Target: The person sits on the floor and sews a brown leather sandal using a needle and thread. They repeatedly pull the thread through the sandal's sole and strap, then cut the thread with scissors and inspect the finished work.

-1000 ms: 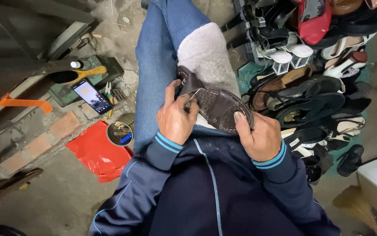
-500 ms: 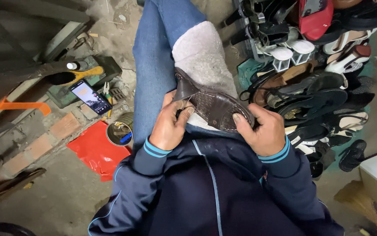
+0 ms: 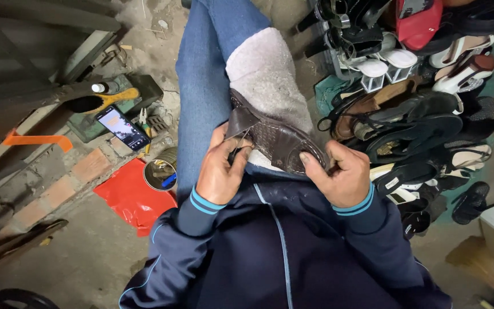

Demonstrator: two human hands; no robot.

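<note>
Left hand (image 3: 219, 171) grip pinched the brown shoe (image 3: 275, 140) flap; right hand (image 3: 341, 177) grip closed on its toe. Shoe pile (image 3: 418, 114) crowded right; floor left stayed open.

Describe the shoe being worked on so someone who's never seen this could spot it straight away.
Start at the blue-jeaned legs running up the middle, with a grey cloth over one knee. The brown woven-leather shoe lies on that cloth, between the left hand and right hand. Unlike the shoe pile alongside, it's held.
</note>
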